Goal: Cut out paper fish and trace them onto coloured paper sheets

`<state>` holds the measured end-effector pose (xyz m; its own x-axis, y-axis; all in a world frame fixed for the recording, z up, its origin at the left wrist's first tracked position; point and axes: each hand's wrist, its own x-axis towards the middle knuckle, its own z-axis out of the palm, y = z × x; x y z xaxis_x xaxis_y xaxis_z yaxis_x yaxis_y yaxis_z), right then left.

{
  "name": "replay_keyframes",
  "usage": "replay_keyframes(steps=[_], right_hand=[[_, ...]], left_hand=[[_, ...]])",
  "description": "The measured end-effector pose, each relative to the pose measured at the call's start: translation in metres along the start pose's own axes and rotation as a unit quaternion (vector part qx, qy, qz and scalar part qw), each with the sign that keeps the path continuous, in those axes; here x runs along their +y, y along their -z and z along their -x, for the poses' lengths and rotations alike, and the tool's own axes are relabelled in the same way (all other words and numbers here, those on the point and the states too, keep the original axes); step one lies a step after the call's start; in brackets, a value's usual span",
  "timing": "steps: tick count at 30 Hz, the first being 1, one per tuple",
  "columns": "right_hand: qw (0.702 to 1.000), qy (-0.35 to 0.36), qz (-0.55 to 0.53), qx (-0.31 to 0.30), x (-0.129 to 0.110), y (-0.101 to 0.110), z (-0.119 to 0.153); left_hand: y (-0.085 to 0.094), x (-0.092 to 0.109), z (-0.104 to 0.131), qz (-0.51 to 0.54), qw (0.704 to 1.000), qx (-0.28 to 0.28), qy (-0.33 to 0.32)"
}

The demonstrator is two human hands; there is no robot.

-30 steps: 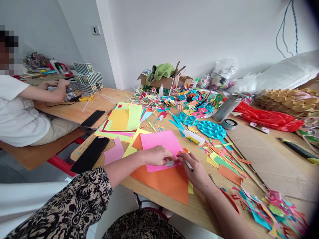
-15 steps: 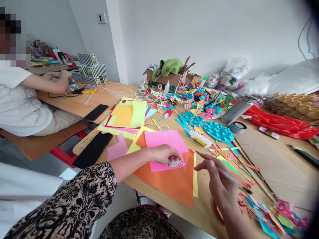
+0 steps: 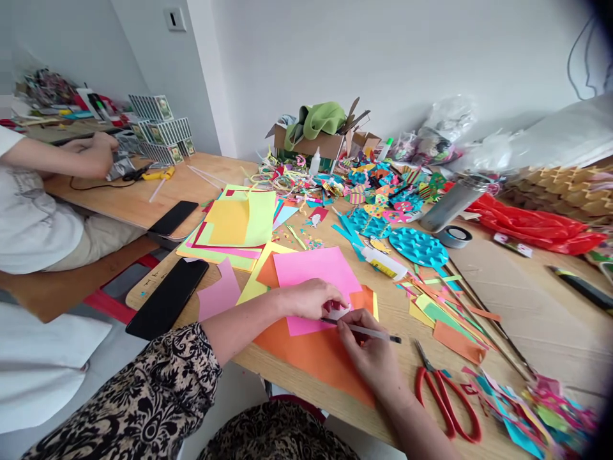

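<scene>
My left hand (image 3: 316, 298) rests on a sheet of pink paper (image 3: 311, 267), its curled fingers holding down a small white paper cutout (image 3: 339, 313). Part of the cutout is hidden by my fingers. In my right hand (image 3: 371, 354) is a slim pen (image 3: 370, 331), its tip low against the pink sheet beside the cutout. Beneath the pink sheet lies orange paper (image 3: 311, 361), with yellow paper (image 3: 253, 284) showing at its edge. Red-handled scissors (image 3: 445, 396) lie to the right of my right forearm.
Stacked coloured sheets (image 3: 230, 220) and a black phone (image 3: 167, 299) lie to the left. A glue bottle (image 3: 385, 264), paper strips and a blue disc (image 3: 419, 247) are on the right. Behind stand a metal flask (image 3: 453, 203) and a filled box (image 3: 311, 144). A co-worker's hands (image 3: 103, 144) are far left.
My right hand has moved left and down with the pen, bringing its tip to the cutout. The scissors it was covering now show. My left hand stays on the cutout.
</scene>
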<state>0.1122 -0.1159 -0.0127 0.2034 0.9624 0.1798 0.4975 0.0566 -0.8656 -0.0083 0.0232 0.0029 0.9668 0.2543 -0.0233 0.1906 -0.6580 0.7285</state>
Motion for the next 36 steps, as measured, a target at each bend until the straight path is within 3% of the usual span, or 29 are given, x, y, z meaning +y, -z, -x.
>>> replay_keyframes(steps=[23,36], right_hand=[[1.000,0.004,-0.001,0.002,-0.001,-0.003,-0.001],[1.000,0.008,0.011,0.001,0.011,0.000,0.000]], left_hand=[[0.002,0.002,0.001,-0.030,0.999,-0.007,-0.017],[0.000,0.000,0.002,-0.043,0.999,-0.007,-0.014]])
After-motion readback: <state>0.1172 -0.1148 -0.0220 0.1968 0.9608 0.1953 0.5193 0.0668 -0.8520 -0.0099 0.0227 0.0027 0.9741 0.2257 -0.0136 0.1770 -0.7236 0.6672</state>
